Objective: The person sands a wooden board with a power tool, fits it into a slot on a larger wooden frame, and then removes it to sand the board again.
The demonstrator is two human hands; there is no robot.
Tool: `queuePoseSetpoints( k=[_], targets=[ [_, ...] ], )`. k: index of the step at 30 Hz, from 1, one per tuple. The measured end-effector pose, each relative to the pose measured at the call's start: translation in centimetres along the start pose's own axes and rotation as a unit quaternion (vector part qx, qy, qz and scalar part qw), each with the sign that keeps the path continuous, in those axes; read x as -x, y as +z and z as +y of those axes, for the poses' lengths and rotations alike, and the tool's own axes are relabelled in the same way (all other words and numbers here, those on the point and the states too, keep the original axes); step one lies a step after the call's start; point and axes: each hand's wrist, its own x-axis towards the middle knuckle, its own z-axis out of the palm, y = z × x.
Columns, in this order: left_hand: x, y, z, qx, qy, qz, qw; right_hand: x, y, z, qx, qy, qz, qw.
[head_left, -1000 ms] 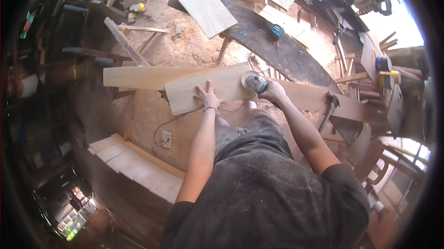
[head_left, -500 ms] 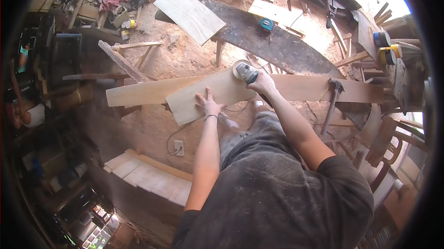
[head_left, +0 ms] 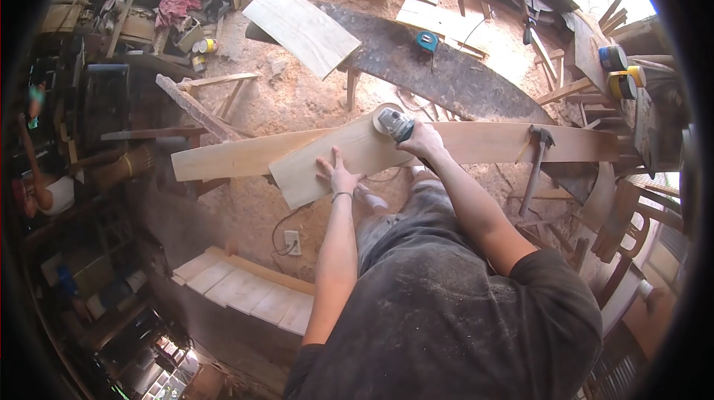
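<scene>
My left hand [head_left: 341, 178] lies with spread fingers on a pale wooden board [head_left: 312, 166], near its lower edge. That board rests at an angle across a long, light plank [head_left: 483, 140]. Wrapped round the dark body of an angle grinder [head_left: 394, 124] is my right hand [head_left: 424, 140]. The grinder's disc touches or nearly touches the board's upper right end; the exact contact is hidden. A hammer [head_left: 537, 166] lies across the plank to the right of my right hand.
Beyond the plank, a dark curved bench [head_left: 468, 80] bears a teal tape measure [head_left: 427, 41] and a loose board [head_left: 301, 28]. Stacked boards [head_left: 245, 292] stand at lower left. An outlet [head_left: 292, 242] with a cord lies on the dusty floor. A person [head_left: 56, 192] is at far left.
The view has shifted slightly. The grinder is tilted a little differently at the board's end, still in my right hand; my left hand stays on the board.
</scene>
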Motion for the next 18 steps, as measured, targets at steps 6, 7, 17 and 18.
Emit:
queuePoseSetpoints(
  k=[6, 7, 17, 18],
  targets=[
    [0.0, 0.1, 0.3, 0.024, -0.029, -0.017, 0.999, 2.4, 2.0, 0.1, 0.064, -0.006, -0.031, 0.997],
    [-0.3, 0.5, 0.0, 0.03, -0.011, -0.003, 0.999, 1.9, 2.1, -0.4, 0.053, -0.009, -0.026, 0.998],
    [0.4, -0.3, 0.4, 0.043, -0.034, -0.035, 0.998, 0.4, -1.1, 1.1, 0.002, -0.024, 0.01, 1.0],
    [0.3, -0.4, 0.4, 0.048, -0.039, -0.038, 0.997, 1.1, -1.2, 1.4, 0.006, -0.018, -0.003, 1.0]
  ],
)
